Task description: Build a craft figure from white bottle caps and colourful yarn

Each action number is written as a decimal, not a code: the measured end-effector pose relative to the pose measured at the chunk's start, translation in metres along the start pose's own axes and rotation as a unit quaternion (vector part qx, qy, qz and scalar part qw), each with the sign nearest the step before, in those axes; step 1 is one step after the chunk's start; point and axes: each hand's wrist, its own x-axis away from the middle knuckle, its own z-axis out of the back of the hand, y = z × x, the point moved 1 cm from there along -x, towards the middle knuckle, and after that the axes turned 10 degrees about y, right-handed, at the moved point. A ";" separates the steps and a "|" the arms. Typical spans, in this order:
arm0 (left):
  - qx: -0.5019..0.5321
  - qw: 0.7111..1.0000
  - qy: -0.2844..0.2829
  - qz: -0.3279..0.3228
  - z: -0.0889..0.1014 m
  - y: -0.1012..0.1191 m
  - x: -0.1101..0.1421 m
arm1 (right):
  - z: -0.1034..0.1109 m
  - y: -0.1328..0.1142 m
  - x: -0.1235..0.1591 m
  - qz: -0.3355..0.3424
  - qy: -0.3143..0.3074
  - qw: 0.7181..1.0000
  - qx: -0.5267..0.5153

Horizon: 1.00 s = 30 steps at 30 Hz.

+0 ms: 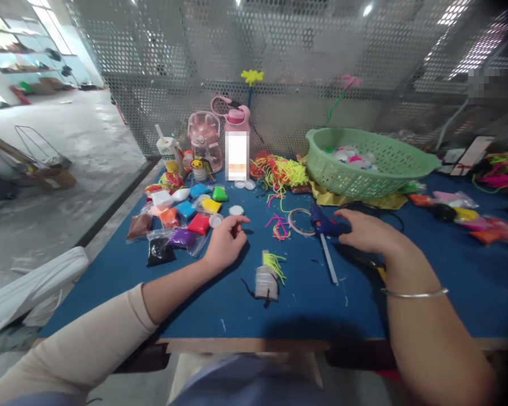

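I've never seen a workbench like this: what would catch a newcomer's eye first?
Probably the green basket at the back right of the blue table, with neon strings tangled left of it. Next come bright packets at the left and a blue glue gun right of centre.

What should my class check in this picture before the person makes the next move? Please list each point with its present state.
1. Glue stick fitted in the glue gun: ok, a long length juts out.
2. Right hand firmly on the handle: cannot tell; the fingers are at it, but the grip is unclear.
3. Glue gun hot: cannot tell.
4. Wrapped white cylinder clear of both hands: ok, it sits apart from them.
5. Loose strands cleared from the tabletop: not ok, pink and yellow ones lie left of the gun.
6. White disc near the left hand: ok.
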 end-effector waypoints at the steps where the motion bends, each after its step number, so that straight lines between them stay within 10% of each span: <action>1: 0.001 1.000 -0.006 -0.006 0.001 0.002 0.002 | -0.003 0.001 -0.001 0.001 -0.011 1.000 0.005; 10: -0.096 0.958 -0.175 -0.207 -0.036 0.025 -0.042 | -0.016 -0.008 -0.007 0.026 -0.030 0.999 -0.007; 21: -0.193 0.932 -0.211 -0.225 -0.050 0.024 -0.060 | -0.011 -0.018 -0.008 0.006 -0.034 0.998 -0.059; 30: -0.187 0.884 -0.321 -0.283 -0.102 0.038 -0.077 | 0.010 -0.025 -0.003 -0.025 0.026 0.993 -0.116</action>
